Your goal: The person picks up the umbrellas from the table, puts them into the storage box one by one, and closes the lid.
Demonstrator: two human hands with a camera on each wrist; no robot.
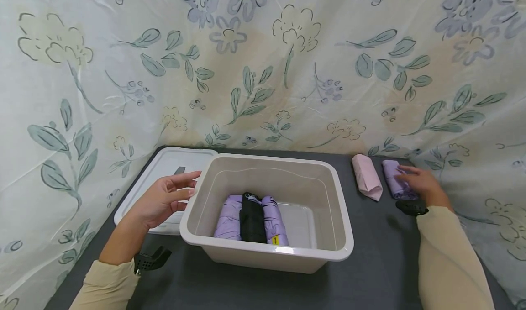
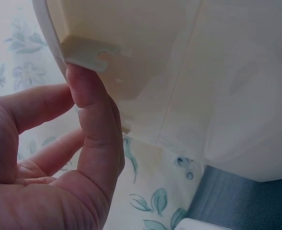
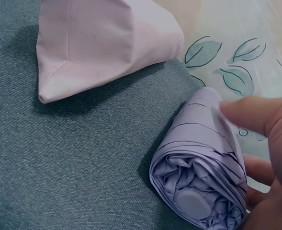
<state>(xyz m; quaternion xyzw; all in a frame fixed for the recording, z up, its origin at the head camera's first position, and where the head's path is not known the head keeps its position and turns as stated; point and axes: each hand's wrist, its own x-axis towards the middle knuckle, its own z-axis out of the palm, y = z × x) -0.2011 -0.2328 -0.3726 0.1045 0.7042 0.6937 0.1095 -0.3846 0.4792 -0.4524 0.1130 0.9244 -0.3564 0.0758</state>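
A beige plastic bin (image 1: 267, 259) stands mid-table with two purple rolled umbrellas (image 1: 228, 218) and a black one (image 1: 252, 219) side by side inside. At the bin's left rim my left hand (image 1: 164, 198) touches the edge with loosely bent fingertips. In the left wrist view, one fingertip (image 2: 85, 86) meets the underside of the rim. My right hand (image 1: 425, 186) is at another purple rolled umbrella (image 1: 397, 182) at the right, its fingers along the side and top. Left of that umbrella lies a pink wrapped bundle (image 1: 367, 176), also in the right wrist view.
A white lid (image 1: 141, 196) lies on the dark table (image 1: 246, 289) behind the left hand, partly hidden by the bin. A floral curtain (image 1: 255, 95) hangs close behind the table and along both sides.
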